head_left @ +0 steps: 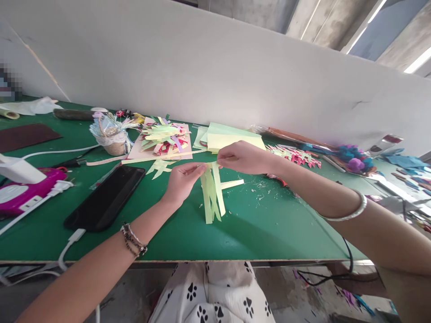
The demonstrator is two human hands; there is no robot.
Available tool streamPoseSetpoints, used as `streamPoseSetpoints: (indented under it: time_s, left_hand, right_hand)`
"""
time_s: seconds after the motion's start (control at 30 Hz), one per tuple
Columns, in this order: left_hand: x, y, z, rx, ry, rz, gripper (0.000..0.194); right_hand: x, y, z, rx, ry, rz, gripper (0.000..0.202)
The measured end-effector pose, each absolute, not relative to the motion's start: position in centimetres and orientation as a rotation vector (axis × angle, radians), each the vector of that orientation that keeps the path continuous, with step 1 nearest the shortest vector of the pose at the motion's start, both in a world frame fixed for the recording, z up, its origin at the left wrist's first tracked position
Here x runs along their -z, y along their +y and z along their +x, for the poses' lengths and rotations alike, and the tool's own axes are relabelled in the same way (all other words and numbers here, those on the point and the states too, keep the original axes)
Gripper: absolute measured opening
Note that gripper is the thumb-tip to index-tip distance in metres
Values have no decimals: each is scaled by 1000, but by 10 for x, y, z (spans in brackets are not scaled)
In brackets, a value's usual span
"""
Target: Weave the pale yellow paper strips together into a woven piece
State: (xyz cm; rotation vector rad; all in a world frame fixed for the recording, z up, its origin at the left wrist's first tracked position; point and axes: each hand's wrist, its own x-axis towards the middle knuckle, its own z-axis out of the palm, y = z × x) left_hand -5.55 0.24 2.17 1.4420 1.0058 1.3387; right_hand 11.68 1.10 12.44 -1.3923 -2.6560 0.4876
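Several pale green paper strips (211, 195) hang down between my two hands, over the green table. My left hand (183, 181) pinches their upper left end between thumb and fingertips. At the upper right end, my right hand (240, 158) has its fingers closed on the same strips. Behind the hanging strips a loose pale yellow strip (232, 184) lies on the table. Sheets of green and yellow paper (235, 137) rest just beyond my hands. To their left, a pile of cut strips (164, 137) covers a pink sheet (136, 150).
A black phone (106, 197) with a white cable and a magenta power strip (32, 193) lie at the left. Behind them stands a small decorated pot (112, 139). Red-and-white folded pieces (296, 156), colourful pompoms (355, 159) and red-handled scissors (281, 181) lie at the right.
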Motion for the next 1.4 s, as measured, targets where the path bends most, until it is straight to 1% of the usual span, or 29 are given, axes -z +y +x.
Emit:
streamPoseSetpoints:
  time_s: [0.13, 0.47, 0.67, 0.87, 1.17, 1.4]
  left_hand:
    - [-21, 3, -55, -1355, 1008, 1438, 26]
    - [-20, 3, -56, -1342, 1023, 1396, 28]
    - [-23, 2, -55, -1329, 1031, 1400, 26]
    - [-24, 2, -55, -1321, 1047, 1410, 25]
    - [-24, 2, -55, -1308, 1005, 1421, 24]
    - [-29, 2, -56, -1361, 1006, 1422, 21]
  right_hand:
    - [-123, 11, 117, -473, -2624, -1390, 23]
    - [-121, 9, 114, -451, -2568, -1391, 21]
    - [-114, 11, 114, -458, -2535, -1359, 33]
    - [-109, 13, 112, -459, -2516, -1346, 28]
    - [-111, 12, 111, -552, -2480, -1347, 22]
    - [-112, 14, 110, -622, -2466, -1341, 28]
